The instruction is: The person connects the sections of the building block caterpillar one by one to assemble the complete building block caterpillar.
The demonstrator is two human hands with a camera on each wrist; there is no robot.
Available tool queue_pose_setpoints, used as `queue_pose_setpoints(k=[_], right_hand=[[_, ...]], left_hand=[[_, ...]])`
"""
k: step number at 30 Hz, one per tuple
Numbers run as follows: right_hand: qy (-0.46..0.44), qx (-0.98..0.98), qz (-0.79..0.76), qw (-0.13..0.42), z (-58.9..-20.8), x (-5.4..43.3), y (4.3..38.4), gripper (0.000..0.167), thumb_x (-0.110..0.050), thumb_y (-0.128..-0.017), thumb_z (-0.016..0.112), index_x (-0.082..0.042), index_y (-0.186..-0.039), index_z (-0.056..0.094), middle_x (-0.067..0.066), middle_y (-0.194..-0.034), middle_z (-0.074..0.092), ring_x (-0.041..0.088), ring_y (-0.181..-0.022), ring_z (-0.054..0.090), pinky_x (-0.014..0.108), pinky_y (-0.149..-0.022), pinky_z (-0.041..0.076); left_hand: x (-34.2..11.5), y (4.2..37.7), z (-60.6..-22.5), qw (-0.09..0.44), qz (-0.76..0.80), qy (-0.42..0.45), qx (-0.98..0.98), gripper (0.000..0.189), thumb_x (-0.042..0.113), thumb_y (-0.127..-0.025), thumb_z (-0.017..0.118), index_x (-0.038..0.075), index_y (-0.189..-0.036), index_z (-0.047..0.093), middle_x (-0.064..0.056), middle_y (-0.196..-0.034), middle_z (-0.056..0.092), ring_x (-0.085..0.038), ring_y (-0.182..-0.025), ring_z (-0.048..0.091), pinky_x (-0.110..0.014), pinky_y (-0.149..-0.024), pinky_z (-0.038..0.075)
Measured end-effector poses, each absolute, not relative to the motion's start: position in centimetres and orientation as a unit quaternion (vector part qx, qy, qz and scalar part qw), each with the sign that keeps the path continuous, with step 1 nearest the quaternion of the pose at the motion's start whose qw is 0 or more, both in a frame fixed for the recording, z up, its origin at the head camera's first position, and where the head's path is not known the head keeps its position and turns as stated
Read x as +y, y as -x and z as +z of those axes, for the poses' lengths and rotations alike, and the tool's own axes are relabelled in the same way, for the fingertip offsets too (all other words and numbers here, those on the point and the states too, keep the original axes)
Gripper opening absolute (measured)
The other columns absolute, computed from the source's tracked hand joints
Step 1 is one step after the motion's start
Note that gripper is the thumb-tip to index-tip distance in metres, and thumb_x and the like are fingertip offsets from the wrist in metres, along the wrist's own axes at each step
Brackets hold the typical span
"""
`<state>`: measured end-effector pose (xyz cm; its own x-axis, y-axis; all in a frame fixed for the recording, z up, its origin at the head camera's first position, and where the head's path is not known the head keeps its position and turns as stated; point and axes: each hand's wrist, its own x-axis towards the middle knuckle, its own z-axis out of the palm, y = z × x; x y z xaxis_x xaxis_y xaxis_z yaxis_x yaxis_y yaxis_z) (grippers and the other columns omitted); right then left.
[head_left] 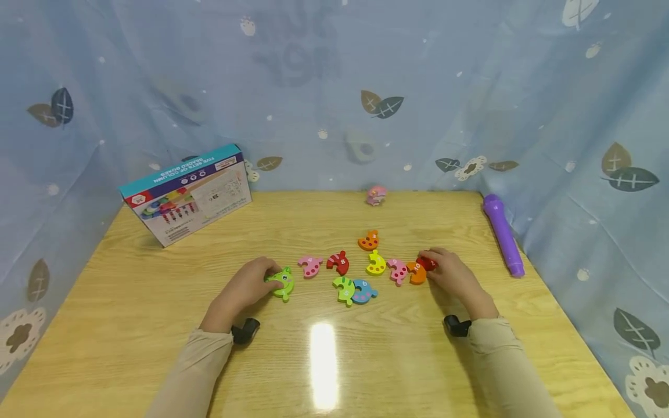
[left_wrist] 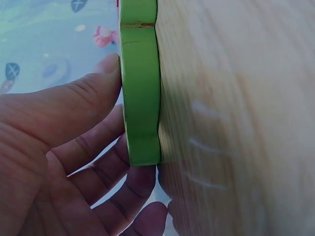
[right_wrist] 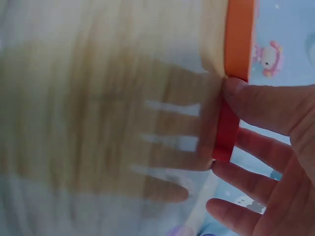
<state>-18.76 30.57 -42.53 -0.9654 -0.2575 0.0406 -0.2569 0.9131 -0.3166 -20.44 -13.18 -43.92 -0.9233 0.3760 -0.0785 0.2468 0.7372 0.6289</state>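
My left hand [head_left: 247, 285] grips a green puzzle piece [head_left: 283, 283] with a face on it, thumb on one side and fingers round the edge. In the left wrist view its thick green side [left_wrist: 141, 93] stands close against the tabletop. On the right, my right hand [head_left: 453, 275] pinches a red puzzle piece [head_left: 427, 263] between thumb and fingers. That red piece [right_wrist: 226, 130] meets an orange piece [head_left: 417, 273] numbered 10. A pink piece [head_left: 398, 271] lies beside the orange one, and a yellow piece [head_left: 376, 263] sits just left of that.
Between the hands lie another pink piece [head_left: 310, 266], a red striped piece [head_left: 339, 263], a green striped piece [head_left: 344, 289] against a blue one [head_left: 364, 292], and an orange piece [head_left: 369, 240]. A box [head_left: 193, 194], pink toy [head_left: 376, 195] and purple microphone-shaped toy [head_left: 504, 235] stand farther out.
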Motion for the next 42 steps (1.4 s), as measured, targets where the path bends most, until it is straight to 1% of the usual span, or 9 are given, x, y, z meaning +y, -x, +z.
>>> queue_pose_setpoints(k=[4, 9, 13, 18, 21, 24, 29, 38, 42], right_hand=[[0.090, 0.984, -0.152, -0.008, -42.6, 30.7, 18.2, 0.034, -0.006, -0.083, 0.066, -0.003, -0.116, 0.060, 0.024, -0.117, 0.054, 0.041, -0.104, 0.052, 0.054, -0.083, 0.045], [0.047, 0.988, -0.146, -0.027, -41.7, 30.9, 16.6, 0.041, -0.014, -0.083, 0.067, -0.002, -0.120, 0.057, 0.025, -0.116, 0.052, 0.042, -0.099, 0.054, 0.056, -0.074, 0.047], [0.059, 0.984, -0.157, -0.067, -40.3, 29.4, 15.4, 0.043, -0.015, -0.082, 0.068, -0.001, -0.121, 0.056, 0.024, -0.115, 0.053, 0.040, -0.096, 0.055, 0.054, -0.072, 0.047], [0.114, 0.973, -0.169, -0.110, -38.6, 24.0, 14.3, 0.050, -0.016, -0.078, 0.074, -0.001, -0.121, 0.055, 0.018, -0.110, 0.057, 0.033, -0.092, 0.058, 0.048, -0.072, 0.049], [0.158, 0.964, -0.171, -0.126, -38.4, 19.5, 13.7, 0.053, -0.019, -0.073, 0.078, -0.002, -0.119, 0.057, 0.011, -0.104, 0.061, 0.025, -0.086, 0.059, 0.039, -0.069, 0.050], [0.207, 0.956, -0.168, -0.126, -38.9, 14.7, 13.2, 0.051, -0.022, -0.071, 0.079, -0.006, -0.115, 0.060, 0.004, -0.099, 0.062, 0.018, -0.083, 0.058, 0.032, -0.067, 0.049], [0.268, 0.947, -0.142, -0.106, -40.6, 8.7, 13.0, 0.040, -0.035, -0.075, 0.073, -0.011, -0.106, 0.063, 0.001, -0.093, 0.061, 0.015, -0.079, 0.056, 0.029, -0.063, 0.046], [0.250, 0.952, -0.141, -0.106, -42.9, 3.8, 13.6, 0.023, -0.039, -0.081, 0.064, -0.017, -0.086, 0.058, -0.007, -0.072, 0.047, 0.011, -0.065, 0.044, 0.027, -0.054, 0.034], [0.224, 0.962, -0.120, -0.098, -43.0, 2.4, 13.6, 0.028, -0.042, -0.080, 0.065, -0.016, -0.082, 0.054, -0.005, -0.071, 0.046, 0.013, -0.061, 0.044, 0.028, -0.053, 0.034]], left_hand=[[-12.7, 20.5, -44.0, 0.100, 0.318, -0.175, 0.926, 0.029, 0.019, -0.081, 0.070, 0.005, -0.105, 0.063, -0.005, -0.100, 0.060, -0.021, -0.094, 0.056, -0.039, -0.085, 0.046], [-12.1, 20.8, -43.8, 0.102, 0.307, -0.188, 0.927, 0.024, 0.017, -0.080, 0.072, 0.006, -0.100, 0.065, -0.001, -0.093, 0.059, -0.017, -0.088, 0.055, -0.037, -0.082, 0.047], [-11.7, 21.0, -43.6, 0.109, 0.305, -0.186, 0.927, 0.022, 0.016, -0.079, 0.073, 0.008, -0.098, 0.066, 0.001, -0.091, 0.059, -0.016, -0.086, 0.055, -0.035, -0.082, 0.047], [-11.7, 21.2, -43.6, 0.116, 0.304, -0.187, 0.927, 0.023, 0.016, -0.077, 0.074, 0.009, -0.098, 0.066, 0.001, -0.091, 0.059, -0.015, -0.087, 0.056, -0.034, -0.082, 0.047], [-12.0, 21.0, -43.7, 0.122, 0.307, -0.184, 0.926, 0.024, 0.016, -0.076, 0.075, 0.010, -0.098, 0.067, 0.002, -0.090, 0.059, -0.014, -0.086, 0.056, -0.033, -0.082, 0.047], [-12.3, 20.9, -43.9, 0.121, 0.309, -0.177, 0.927, 0.023, 0.016, -0.076, 0.075, 0.010, -0.097, 0.067, 0.003, -0.089, 0.059, -0.013, -0.085, 0.056, -0.033, -0.081, 0.047], [-12.6, 20.8, -43.8, 0.114, 0.310, -0.172, 0.928, 0.019, 0.015, -0.077, 0.074, 0.011, -0.094, 0.067, 0.002, -0.089, 0.060, -0.014, -0.085, 0.056, -0.033, -0.082, 0.047], [-13.3, 20.6, -43.5, 0.109, 0.309, -0.167, 0.930, 0.017, 0.015, -0.077, 0.074, 0.012, -0.092, 0.067, 0.002, -0.090, 0.061, -0.014, -0.086, 0.056, -0.033, -0.082, 0.047], [-13.6, 20.5, -43.5, 0.105, 0.305, -0.167, 0.932, 0.017, 0.015, -0.077, 0.074, 0.011, -0.092, 0.067, 0.001, -0.090, 0.061, -0.014, -0.085, 0.056, -0.033, -0.081, 0.047]])
